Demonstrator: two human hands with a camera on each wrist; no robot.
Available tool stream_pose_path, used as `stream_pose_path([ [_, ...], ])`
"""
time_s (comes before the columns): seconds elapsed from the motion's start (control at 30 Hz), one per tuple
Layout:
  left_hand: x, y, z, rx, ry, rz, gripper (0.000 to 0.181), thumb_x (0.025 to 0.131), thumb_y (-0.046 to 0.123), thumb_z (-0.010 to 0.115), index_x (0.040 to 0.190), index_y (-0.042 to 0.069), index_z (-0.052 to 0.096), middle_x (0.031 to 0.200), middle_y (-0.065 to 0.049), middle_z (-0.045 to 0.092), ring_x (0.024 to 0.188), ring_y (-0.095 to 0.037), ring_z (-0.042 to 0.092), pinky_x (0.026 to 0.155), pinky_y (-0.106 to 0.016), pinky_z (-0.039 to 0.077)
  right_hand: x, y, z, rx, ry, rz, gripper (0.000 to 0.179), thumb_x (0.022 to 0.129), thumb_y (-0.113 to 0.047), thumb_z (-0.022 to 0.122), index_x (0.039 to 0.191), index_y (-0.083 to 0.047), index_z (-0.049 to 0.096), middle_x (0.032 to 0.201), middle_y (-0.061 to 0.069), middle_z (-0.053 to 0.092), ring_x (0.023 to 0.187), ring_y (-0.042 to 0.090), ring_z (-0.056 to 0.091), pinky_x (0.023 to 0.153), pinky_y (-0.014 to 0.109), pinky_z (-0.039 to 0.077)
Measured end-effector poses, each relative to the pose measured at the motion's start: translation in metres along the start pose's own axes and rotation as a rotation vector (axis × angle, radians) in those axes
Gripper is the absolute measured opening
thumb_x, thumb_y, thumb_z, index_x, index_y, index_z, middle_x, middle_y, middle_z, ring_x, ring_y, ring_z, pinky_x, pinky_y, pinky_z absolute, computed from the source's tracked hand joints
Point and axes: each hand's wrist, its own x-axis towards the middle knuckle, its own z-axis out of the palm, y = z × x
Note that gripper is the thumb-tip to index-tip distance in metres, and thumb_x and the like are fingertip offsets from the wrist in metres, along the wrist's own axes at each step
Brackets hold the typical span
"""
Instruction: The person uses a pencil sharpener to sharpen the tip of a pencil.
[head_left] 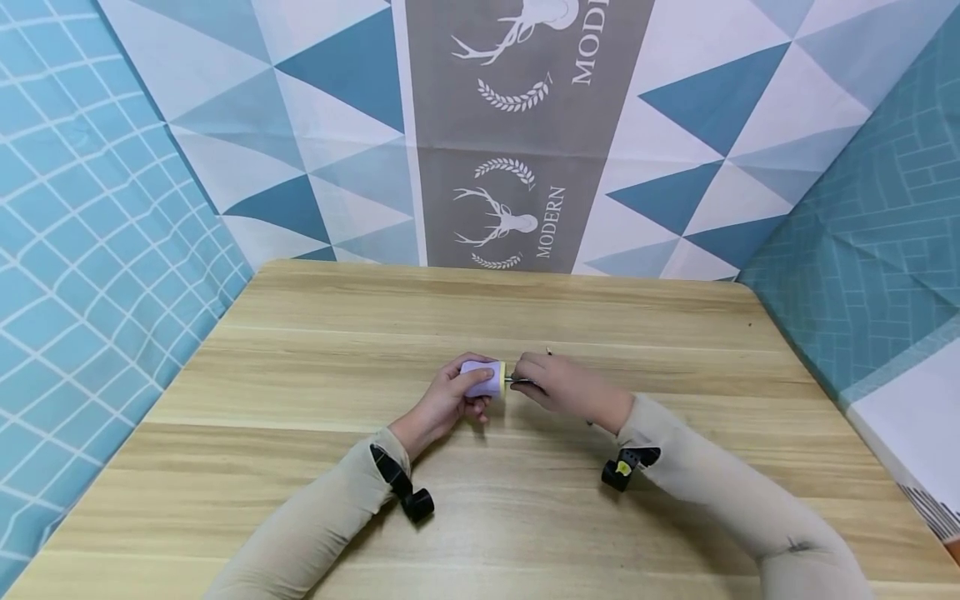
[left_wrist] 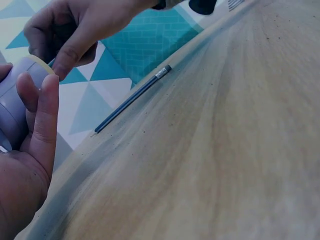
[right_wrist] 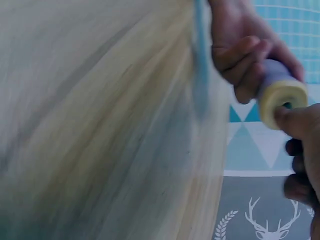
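Note:
My left hand (head_left: 448,398) grips a lavender, rounded pencil sharpener (head_left: 478,378), thumb lying along its top. The sharpener's pale yellow end (right_wrist: 270,101), with a round hole in it, faces my right hand (head_left: 568,387). Between the thumb and fingers of that hand is a thin, dark pencil (head_left: 516,380), pointing into the hole. Most of its length is hidden by the right hand. On the table beyond lies a second pencil (left_wrist: 132,99), blue with a metal ferrule; in the head view the right hand covers its middle.
Both hands are over the middle of a wood-grain table (head_left: 337,350). Patterned cloth hangs behind it and along both sides. A white surface (head_left: 911,442) adjoins the table's right edge. Each wrist wears a black strap with a small camera (head_left: 417,505).

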Motion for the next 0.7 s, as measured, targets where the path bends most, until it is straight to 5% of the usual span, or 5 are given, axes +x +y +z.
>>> stream_pose_path([
  [0.23,0.0,-0.001,0.001,-0.017,0.009,-0.012,0.014,0.094,0.011,0.059,0.107,0.012,0.062,0.068,-0.008,0.057,0.047,-0.01,0.053,0.045,-0.026,0.056,0.003,0.006,0.011,-0.462,0.086,-0.26,0.031,0.109,-0.014,0.033,0.087,-0.004,0.051,0.068,0.0,0.054,0.05,0.011,0.046,0.039,0.022,0.04],
  [0.37,0.0,-0.001,0.001,-0.016,0.011,-0.026,0.015,0.094,0.011,0.059,0.109,0.012,0.061,0.067,-0.007,0.058,0.047,-0.01,0.053,0.045,-0.026,0.056,0.004,0.007,0.014,-0.526,0.088,-0.309,0.035,0.109,-0.01,0.027,0.083,-0.004,0.05,0.065,0.0,0.053,0.048,0.01,0.045,0.037,0.021,0.037],
  [0.5,0.0,-0.002,0.002,-0.014,0.004,-0.034,0.014,0.094,0.011,0.059,0.108,0.012,0.061,0.066,-0.007,0.058,0.046,-0.009,0.053,0.045,-0.026,0.056,0.005,0.002,0.013,-0.313,-0.006,-0.153,0.021,0.103,-0.011,0.049,0.083,-0.006,0.048,0.059,-0.004,0.049,0.047,0.006,0.04,0.037,0.018,0.033],
  [0.7,0.0,-0.002,0.0,-0.005,-0.011,-0.031,0.013,0.094,0.01,0.06,0.107,0.013,0.062,0.071,-0.007,0.058,0.047,-0.01,0.053,0.045,-0.027,0.057,0.012,-0.005,0.004,0.336,-0.137,0.342,0.016,0.094,-0.005,0.065,0.082,-0.008,0.054,0.062,-0.006,0.05,0.052,0.002,0.039,0.044,0.019,0.033],
])
